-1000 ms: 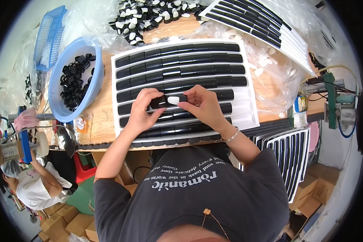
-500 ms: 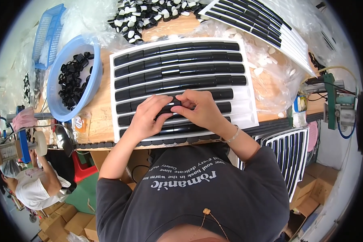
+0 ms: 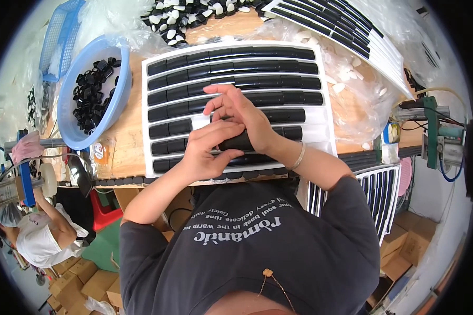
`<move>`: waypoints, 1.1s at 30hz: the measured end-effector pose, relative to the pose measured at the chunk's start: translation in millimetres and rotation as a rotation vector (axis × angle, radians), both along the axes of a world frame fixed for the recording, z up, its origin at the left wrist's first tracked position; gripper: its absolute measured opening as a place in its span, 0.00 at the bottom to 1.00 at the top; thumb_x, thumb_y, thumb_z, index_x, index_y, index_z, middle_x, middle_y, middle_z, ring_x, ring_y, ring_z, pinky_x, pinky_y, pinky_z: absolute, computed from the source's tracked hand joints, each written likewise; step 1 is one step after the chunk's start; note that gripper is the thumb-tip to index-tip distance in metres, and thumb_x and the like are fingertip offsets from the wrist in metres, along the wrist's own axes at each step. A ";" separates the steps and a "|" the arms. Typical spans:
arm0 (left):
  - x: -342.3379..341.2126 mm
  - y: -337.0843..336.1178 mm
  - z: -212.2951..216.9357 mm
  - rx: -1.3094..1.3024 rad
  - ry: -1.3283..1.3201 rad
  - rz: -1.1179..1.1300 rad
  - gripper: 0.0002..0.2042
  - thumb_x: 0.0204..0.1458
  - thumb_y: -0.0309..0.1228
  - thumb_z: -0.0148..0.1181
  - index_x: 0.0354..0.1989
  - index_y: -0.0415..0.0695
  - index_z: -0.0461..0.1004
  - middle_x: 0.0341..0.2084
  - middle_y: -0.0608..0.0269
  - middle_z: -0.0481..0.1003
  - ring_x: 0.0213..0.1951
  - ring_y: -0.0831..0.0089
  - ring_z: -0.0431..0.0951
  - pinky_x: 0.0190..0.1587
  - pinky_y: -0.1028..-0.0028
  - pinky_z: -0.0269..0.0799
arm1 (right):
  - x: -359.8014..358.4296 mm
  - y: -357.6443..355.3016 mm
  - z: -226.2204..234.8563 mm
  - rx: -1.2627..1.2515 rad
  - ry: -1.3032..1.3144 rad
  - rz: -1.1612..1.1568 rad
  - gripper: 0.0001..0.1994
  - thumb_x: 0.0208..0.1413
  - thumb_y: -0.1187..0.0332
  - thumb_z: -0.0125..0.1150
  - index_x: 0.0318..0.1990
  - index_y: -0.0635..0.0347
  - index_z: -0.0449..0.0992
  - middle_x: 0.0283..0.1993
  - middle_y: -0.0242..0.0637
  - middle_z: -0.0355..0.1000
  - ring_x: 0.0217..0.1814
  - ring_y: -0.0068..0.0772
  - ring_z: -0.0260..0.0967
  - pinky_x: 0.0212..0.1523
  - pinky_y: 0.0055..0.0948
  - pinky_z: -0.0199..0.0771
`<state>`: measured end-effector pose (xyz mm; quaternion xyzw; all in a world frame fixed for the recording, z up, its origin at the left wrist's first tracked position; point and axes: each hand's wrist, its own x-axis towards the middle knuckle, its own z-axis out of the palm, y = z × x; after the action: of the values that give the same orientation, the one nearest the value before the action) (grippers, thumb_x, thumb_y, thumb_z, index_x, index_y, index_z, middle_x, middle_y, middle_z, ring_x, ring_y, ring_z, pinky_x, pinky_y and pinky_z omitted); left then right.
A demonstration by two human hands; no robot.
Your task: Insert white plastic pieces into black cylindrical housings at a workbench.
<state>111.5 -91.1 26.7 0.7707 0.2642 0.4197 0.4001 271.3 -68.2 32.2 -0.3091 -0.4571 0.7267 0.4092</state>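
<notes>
White lettering crosses the shirt; hands meet around a black piece

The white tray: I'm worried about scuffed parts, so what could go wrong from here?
The black piece at the left hand might slip and knock the glossy black rows in the white tray. The right hand reaches across those rows, and the bracelet on that wrist might scratch a part if it dips, though its exact height is hard to tell.
</notes>
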 end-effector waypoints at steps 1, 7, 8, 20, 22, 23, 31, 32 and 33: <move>0.8 0.7 0.1 -0.008 -0.003 0.037 0.21 0.36 0.16 0.68 0.44 0.36 0.76 0.40 0.54 0.78 0.35 0.67 0.79 0.27 0.77 0.72 | -1.1 4.7 0.5 0.049 -0.032 -0.020 0.33 0.65 0.40 0.29 0.61 0.58 0.61 0.45 0.36 0.66 0.42 0.22 0.61 0.46 0.22 0.64; -8.2 2.4 -13.1 0.004 0.056 0.256 0.20 0.38 0.16 0.67 0.44 0.37 0.73 0.39 0.54 0.77 0.38 0.64 0.79 0.34 0.74 0.74 | -15.0 37.5 -18.9 0.365 -0.208 0.005 0.28 0.66 0.45 0.28 0.58 0.56 0.64 0.46 0.31 0.66 0.44 0.19 0.59 0.45 0.22 0.62; -15.2 5.7 -18.1 -0.009 0.043 0.310 0.20 0.39 0.16 0.66 0.44 0.38 0.73 0.37 0.55 0.77 0.38 0.65 0.79 0.40 0.73 0.73 | -20.8 53.6 -15.6 0.442 -0.215 0.002 0.24 0.67 0.50 0.37 0.55 0.58 0.68 0.45 0.30 0.69 0.45 0.20 0.63 0.45 0.23 0.64; -75.3 -6.3 -26.7 0.066 0.367 0.543 0.19 0.41 0.19 0.64 0.46 0.39 0.74 0.44 0.55 0.71 0.46 0.59 0.71 0.52 0.69 0.66 | -89.8 233.9 -65.7 0.950 -1.359 -0.264 0.18 0.45 0.54 0.66 0.37 0.58 0.79 0.35 0.46 0.77 0.35 0.49 0.76 0.37 0.42 0.77; -70.8 -2.3 -26.9 0.067 0.419 0.513 0.20 0.39 0.20 0.65 0.46 0.40 0.75 0.43 0.55 0.71 0.46 0.56 0.69 0.53 0.65 0.64 | -89.3 237.3 -66.1 0.910 -1.362 -0.275 0.16 0.44 0.55 0.66 0.36 0.57 0.80 0.34 0.47 0.77 0.36 0.49 0.76 0.38 0.42 0.77; -67.3 -0.6 -26.9 0.111 0.532 0.478 0.20 0.39 0.20 0.65 0.46 0.41 0.75 0.43 0.57 0.71 0.47 0.56 0.68 0.53 0.65 0.62 | -87.6 242.2 -67.5 0.890 -1.342 -0.298 0.16 0.44 0.56 0.65 0.35 0.57 0.80 0.34 0.47 0.77 0.36 0.49 0.76 0.39 0.41 0.77; -46.6 17.8 -42.7 0.138 0.678 0.373 0.21 0.37 0.25 0.69 0.45 0.46 0.78 0.42 0.67 0.71 0.48 0.62 0.64 0.49 0.62 0.55 | -6.0 196.7 -30.0 0.873 -0.820 -0.435 0.17 0.45 0.60 0.69 0.41 0.59 0.80 0.28 0.39 0.75 0.29 0.30 0.73 0.34 0.28 0.72; -43.3 19.6 -44.6 0.114 0.656 0.338 0.21 0.37 0.25 0.69 0.45 0.47 0.78 0.42 0.68 0.71 0.48 0.62 0.64 0.48 0.63 0.55 | 8.0 179.7 -21.8 0.838 -0.767 -0.416 0.17 0.46 0.60 0.69 0.42 0.59 0.80 0.26 0.36 0.74 0.28 0.24 0.71 0.32 0.25 0.71; -41.3 20.5 -49.5 0.122 0.663 0.339 0.20 0.38 0.26 0.70 0.45 0.47 0.78 0.42 0.69 0.71 0.48 0.63 0.63 0.48 0.64 0.53 | 20.9 160.4 -15.8 0.778 -0.785 -0.387 0.16 0.48 0.62 0.69 0.43 0.59 0.80 0.26 0.33 0.74 0.28 0.20 0.69 0.32 0.22 0.70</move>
<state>70.2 -70.6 -22.8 0.8325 0.4776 0.2226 0.1712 292.3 92.2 16.4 -0.4600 -0.7429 0.2485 0.4180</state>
